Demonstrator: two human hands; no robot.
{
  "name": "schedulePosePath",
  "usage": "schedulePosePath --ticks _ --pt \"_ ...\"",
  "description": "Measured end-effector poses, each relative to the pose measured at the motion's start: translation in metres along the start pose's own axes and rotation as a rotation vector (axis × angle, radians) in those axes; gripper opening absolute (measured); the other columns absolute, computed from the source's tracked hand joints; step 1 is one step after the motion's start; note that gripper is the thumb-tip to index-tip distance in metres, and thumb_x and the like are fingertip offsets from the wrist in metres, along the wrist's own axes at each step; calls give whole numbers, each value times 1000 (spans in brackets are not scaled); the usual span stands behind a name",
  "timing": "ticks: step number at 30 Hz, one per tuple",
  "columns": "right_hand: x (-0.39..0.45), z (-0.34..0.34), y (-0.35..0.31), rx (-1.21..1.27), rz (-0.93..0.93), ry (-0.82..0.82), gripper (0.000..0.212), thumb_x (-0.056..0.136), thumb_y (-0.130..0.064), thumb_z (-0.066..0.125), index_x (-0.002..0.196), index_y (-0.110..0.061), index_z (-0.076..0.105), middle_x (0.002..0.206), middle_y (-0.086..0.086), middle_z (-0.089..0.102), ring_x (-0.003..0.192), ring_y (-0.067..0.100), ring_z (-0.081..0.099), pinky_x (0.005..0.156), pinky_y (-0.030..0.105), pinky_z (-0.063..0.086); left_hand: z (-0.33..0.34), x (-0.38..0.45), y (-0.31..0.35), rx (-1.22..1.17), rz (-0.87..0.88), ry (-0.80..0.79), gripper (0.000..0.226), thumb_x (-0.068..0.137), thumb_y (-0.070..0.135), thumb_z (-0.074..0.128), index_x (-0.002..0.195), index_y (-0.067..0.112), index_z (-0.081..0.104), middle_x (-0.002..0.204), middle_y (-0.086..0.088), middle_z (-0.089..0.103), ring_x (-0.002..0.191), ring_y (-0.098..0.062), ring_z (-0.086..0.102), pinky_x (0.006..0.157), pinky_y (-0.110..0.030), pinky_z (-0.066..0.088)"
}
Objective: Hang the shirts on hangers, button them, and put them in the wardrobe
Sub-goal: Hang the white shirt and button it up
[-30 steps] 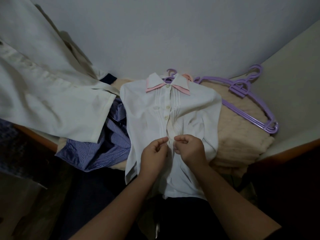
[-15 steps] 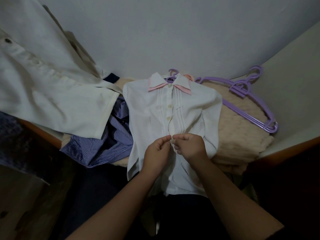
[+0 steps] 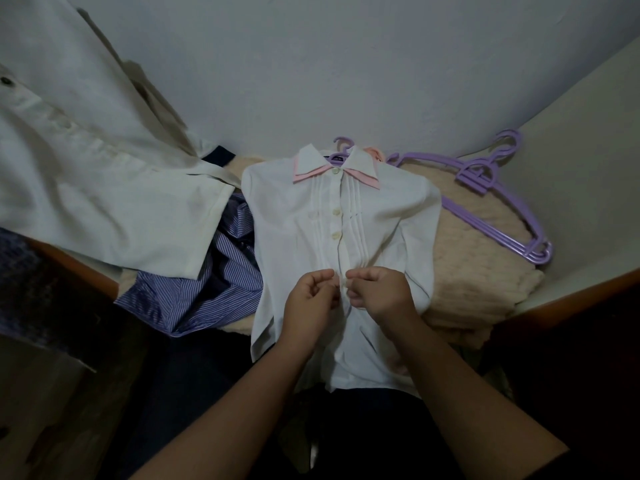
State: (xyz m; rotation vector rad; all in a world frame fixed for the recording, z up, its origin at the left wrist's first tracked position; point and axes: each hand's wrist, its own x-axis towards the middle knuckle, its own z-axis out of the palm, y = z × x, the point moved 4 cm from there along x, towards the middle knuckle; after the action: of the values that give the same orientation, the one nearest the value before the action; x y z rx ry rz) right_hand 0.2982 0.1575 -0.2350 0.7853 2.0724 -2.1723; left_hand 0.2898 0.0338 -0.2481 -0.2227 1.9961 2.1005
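While our hands work the placket, the white shirt (image 3: pixel 341 258) lies flat directly under and ahead of them, collar away from us, hem toward us. Its long axis runs straight out from our body, and the button line follows it.

Our left hand (image 3: pixel 309 295) pinches the placket edge on its side; our right hand (image 3: pixel 377 289) pinches the opposite edge. Fingertips nearly meet at the centre line. Both are closed on fabric; we can't tell whether a button sits between them, it's hidden.

Three buttons (image 3: pixel 335 212) beyond the hands look fastened. We judge this is the fourth, with the stretch nearer us than the hands not yet done. Next fastening point lies back toward us along the same axis, equally close to both hands.

The shirt's purple hanger hook (image 3: pixel 341 144) shows past the collar. Spare purple hangers (image 3: pixel 498 202) lie well right of the right hand. A striped blue shirt (image 3: pixel 207 271) is bunched left of the left hand.
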Motion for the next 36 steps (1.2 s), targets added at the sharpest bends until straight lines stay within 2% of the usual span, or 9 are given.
schedulePosePath --ticks 7,11,14,18,22,26,29,34,36 --pt "0 3 -2 -64 -39 -67 30 92 9 45 76 -11 60 65 8 59 45 6 54 46 14 46 -3 4 -1 -14 2 17 14 93 8 56 96 20 61 81 -3 67 77 -18 61 80 -37 54" --pt "-1 3 -2 -117 -93 -77 31 92 8 46 76 -13 60 66 6 60 47 3 56 50 15 49 -5 4 5 -87 -1 -33 20 89 -3 60 101 12 57 80 -9 62 67 -18 58 59 -25 54" --pt "-2 3 -2 -165 -139 -101 30 92 6 47 79 -16 61 67 5 61 51 5 57 52 16 49 -7 5 6 -116 -14 -82 27 86 -8 60 104 11 54 83 -8 63 66 -17 60 58 -26 54" --pt "-1 4 -5 -257 -140 -149 25 94 3 44 97 -8 66 67 5 61 49 0 57 58 14 52 -8 7 7 -110 -18 -114 29 85 -10 61 103 12 52 78 -3 62 67 -15 60 57 -26 54" --pt "-1 2 -6 -240 -93 -144 23 93 0 48 104 -4 68 69 3 64 55 5 60 62 13 53 -8 10 8 -78 11 -122 30 83 -12 63 98 12 51 74 -4 62 60 -10 60 61 -23 53" --pt "1 3 -6 -183 -58 -132 16 90 -5 59 102 -3 68 72 5 66 68 13 62 72 22 55 -7 13 8 -24 35 -149 31 80 -12 66 97 10 52 72 -4 61 63 -9 60 68 -23 53" --pt "3 2 -4 -139 -32 -113 14 88 -3 61 100 -1 69 71 7 66 69 15 63 74 25 55 -6 13 8 17 42 -155 30 77 -12 70 94 9 55 73 -3 59 68 -12 58 70 -23 54" --pt "5 -1 2 -73 -14 -66 12 86 0 62 95 -1 70 73 9 69 67 17 66 69 24 56 -8 16 7 60 28 -175 32 72 -10 74 92 12 63 83 -5 59 81 -22 58 88 -38 53" --pt "5 -1 4 -71 -26 -40 12 84 0 62 92 -4 70 77 12 71 70 21 68 72 28 58 -9 17 5 65 19 -182 34 71 -12 74 93 13 64 82 -5 59 82 -22 58 92 -39 53"
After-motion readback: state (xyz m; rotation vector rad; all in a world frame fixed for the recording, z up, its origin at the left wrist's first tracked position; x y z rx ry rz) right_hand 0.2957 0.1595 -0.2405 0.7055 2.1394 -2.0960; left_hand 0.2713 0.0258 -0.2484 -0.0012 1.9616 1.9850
